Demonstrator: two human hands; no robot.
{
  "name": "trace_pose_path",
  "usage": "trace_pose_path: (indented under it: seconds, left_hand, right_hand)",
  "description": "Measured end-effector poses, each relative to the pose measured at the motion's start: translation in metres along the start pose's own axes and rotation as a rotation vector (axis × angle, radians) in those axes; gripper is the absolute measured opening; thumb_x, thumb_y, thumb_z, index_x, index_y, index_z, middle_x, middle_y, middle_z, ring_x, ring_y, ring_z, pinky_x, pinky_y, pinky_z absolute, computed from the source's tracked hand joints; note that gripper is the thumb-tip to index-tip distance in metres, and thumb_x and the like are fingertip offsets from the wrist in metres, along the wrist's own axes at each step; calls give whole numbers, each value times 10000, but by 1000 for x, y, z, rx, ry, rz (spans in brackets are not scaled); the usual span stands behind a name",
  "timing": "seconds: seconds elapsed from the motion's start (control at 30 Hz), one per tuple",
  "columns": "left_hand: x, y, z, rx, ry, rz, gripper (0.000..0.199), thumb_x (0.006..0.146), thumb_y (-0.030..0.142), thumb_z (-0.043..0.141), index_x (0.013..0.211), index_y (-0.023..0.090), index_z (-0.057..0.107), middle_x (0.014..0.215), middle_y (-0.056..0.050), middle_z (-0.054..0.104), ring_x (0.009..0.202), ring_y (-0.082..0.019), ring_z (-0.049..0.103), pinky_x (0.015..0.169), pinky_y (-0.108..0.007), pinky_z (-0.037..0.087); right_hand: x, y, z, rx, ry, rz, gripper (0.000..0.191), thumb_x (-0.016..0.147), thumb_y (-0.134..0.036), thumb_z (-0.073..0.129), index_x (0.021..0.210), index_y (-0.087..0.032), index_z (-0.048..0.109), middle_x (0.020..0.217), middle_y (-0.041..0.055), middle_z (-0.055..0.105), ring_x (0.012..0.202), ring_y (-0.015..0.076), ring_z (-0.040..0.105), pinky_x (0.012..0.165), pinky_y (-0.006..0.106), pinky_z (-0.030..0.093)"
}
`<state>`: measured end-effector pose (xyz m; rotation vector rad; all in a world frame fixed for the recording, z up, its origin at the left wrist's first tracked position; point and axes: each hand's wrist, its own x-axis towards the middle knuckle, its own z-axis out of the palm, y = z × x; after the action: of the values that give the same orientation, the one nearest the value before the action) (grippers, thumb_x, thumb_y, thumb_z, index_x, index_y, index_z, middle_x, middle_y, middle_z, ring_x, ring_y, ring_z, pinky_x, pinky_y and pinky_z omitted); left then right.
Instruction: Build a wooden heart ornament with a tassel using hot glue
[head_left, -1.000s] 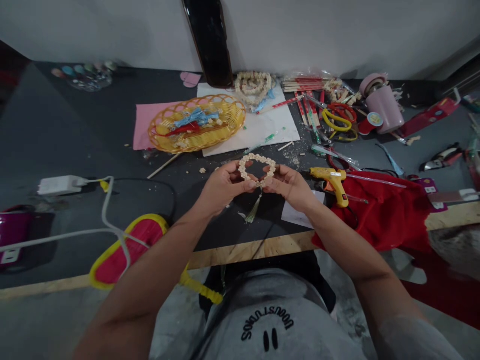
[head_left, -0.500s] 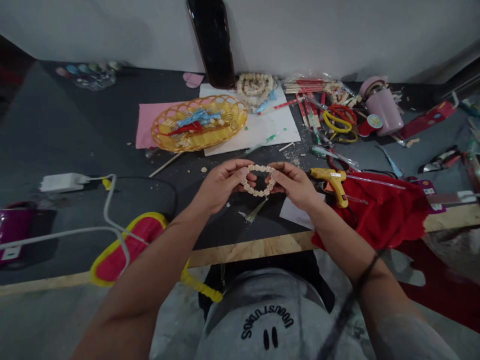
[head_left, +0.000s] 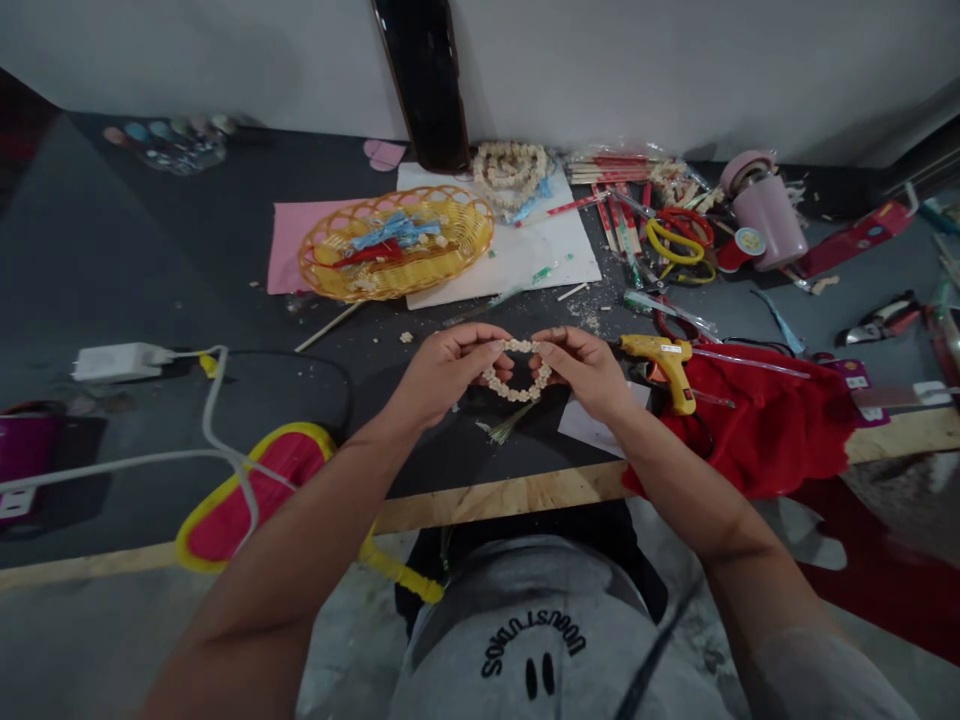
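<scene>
Between my two hands is a ring of small cream-coloured pieces (head_left: 514, 392), like a beaded bracelet, held just above the dark tabletop. My left hand (head_left: 454, 370) pinches its left side between thumb and fingers. On the opposite side my right hand (head_left: 583, 368) grips it the same way, with the lower part of the loop hanging between them. A pale green tassel (head_left: 512, 424) shows right below the ring; whether it is tied to it I cannot tell. A yellow glue gun (head_left: 664, 366) lies close to the right hand.
Beyond the hands are a yellow woven basket (head_left: 472, 235) with blue and red tassels, a white sheet (head_left: 577, 260) and cream bead strings (head_left: 517, 165). Scissors (head_left: 673, 243), a pink bottle (head_left: 769, 222) and red cloth (head_left: 757, 425) lie right. A white cable (head_left: 214, 415) crosses left.
The ring has tilted and shifted within my fingers; its top edge is now flatter and its lower part hangs slightly lower. Both hands keep their grip in nearly the same place.
</scene>
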<state>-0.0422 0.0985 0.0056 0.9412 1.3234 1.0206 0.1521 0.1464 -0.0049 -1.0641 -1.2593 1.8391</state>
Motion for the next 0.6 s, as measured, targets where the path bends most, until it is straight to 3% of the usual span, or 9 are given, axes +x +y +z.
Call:
trace_pose_path:
  seconds: [0.6]
  left_hand:
    - [0,-1,-2,87,-12,45,386,786,476,715,1019,168,716,773,-53,745,708,-184,706,604,-246,495]
  right_hand:
    - [-1,3,0,-42,1,-13,429,716,-547,772,936,-193,669,740,-16,703,650,105,638,580,215,515]
